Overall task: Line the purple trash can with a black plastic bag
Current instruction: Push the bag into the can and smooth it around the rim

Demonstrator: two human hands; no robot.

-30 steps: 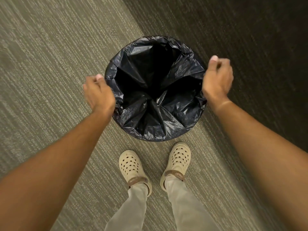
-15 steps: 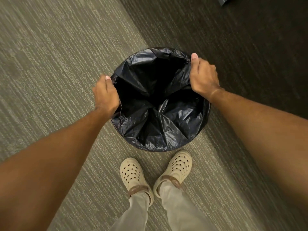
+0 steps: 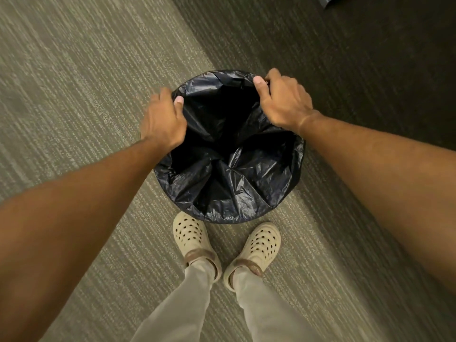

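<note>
A black plastic bag (image 3: 237, 183) lies open inside a round can on the floor, and its edge is folded out over the whole rim, so the purple can itself is hidden. My left hand (image 3: 162, 119) grips the bag's edge at the far left of the rim, thumb inside. My right hand (image 3: 283, 102) pinches the bag's edge at the far right of the rim, thumb inside too. The bag sags in creased folds toward a dark middle.
The can stands on striped grey-green carpet (image 3: 74, 95), with a darker carpet strip (image 3: 357, 70) to the right. My two feet in cream clogs (image 3: 190, 233) stand just in front of the can. A grey object's corner (image 3: 330, 0) shows at the top right.
Both hands have moved from the outer sides of the can inward onto the far part of the rim and closed on the bag's edge. The view has shifted slightly.
</note>
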